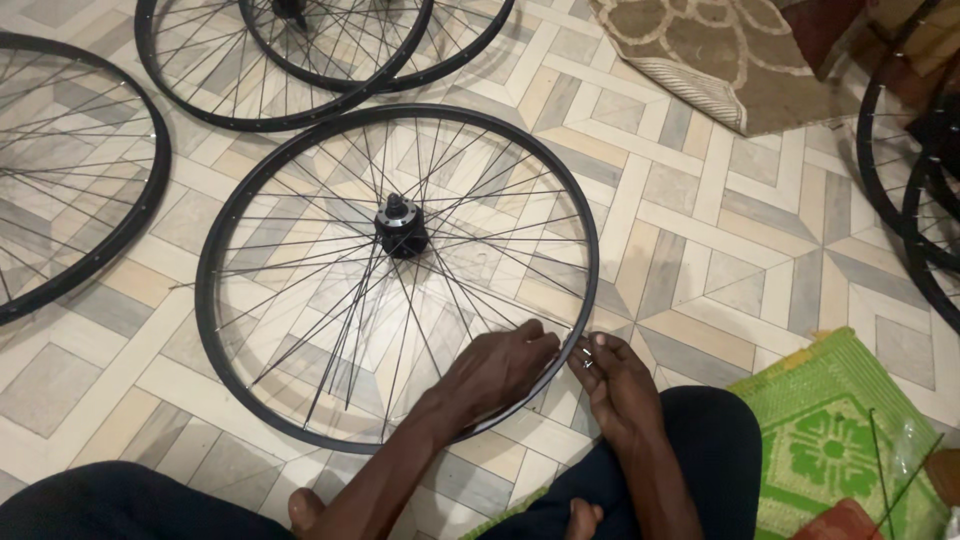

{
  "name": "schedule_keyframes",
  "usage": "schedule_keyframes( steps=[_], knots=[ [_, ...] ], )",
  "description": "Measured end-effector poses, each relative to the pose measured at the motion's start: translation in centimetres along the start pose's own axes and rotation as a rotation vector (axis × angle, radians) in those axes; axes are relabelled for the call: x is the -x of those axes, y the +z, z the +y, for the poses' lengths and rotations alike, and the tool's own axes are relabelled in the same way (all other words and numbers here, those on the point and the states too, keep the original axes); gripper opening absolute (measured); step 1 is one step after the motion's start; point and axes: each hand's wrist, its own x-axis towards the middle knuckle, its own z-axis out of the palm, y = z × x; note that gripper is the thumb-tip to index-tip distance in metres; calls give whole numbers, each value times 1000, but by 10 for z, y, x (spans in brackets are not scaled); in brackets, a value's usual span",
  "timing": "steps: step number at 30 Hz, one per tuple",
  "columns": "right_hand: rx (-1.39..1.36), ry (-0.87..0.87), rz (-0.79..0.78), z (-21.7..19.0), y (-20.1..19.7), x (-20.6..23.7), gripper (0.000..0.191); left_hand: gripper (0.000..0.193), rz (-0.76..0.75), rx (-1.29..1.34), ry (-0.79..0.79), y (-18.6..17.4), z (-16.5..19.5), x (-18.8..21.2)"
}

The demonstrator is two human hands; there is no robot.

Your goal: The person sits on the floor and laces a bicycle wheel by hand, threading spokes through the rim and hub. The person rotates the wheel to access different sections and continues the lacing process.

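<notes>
Gripping the near edge of a black bicycle wheel (300, 240), a seated person works with both bare hands on a patterned tile floor (700, 250), seen from the head camera. The wheel lies flat just ahead of the knees, its dark hub (401, 227) at the centre and thin spokes (470, 290) fanning outward, several of them loose and crossing unevenly. The left hand (500, 372) rests over the rim from inside, fingers curled together around a spoke end where it meets the rim. The right hand (615, 385) sits just outside the rim, touching it, with thumb and forefinger pinched on a small part at the same spot; a ring shows on one finger. Other wheels (80, 170) lie at the left, top and right edges. A green woven mat (830, 440) lies to the right, a beige rug (720, 60) beyond.
</notes>
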Motion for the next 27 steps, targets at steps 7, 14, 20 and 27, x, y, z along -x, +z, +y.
schedule_keyframes(
  steps=[7, 14, 20, 27],
  knots=[
    [132, -107, 108, -1, 3, 3, 16, 16, -308, 530, -495, -6, -3, -37],
    [216, -144, 31, 3, 5, 29, 20, 16, -152, 869, -437, -9, -3, -35],
    [471, -265, 57, 2, 18, 40, 21, 14, -193, 805, -448, -11, -6, -34],
    [519, -356, -12, 2, 21, 39, 14, 18, -186, 796, -447, -8, -3, -36]
  ],
)
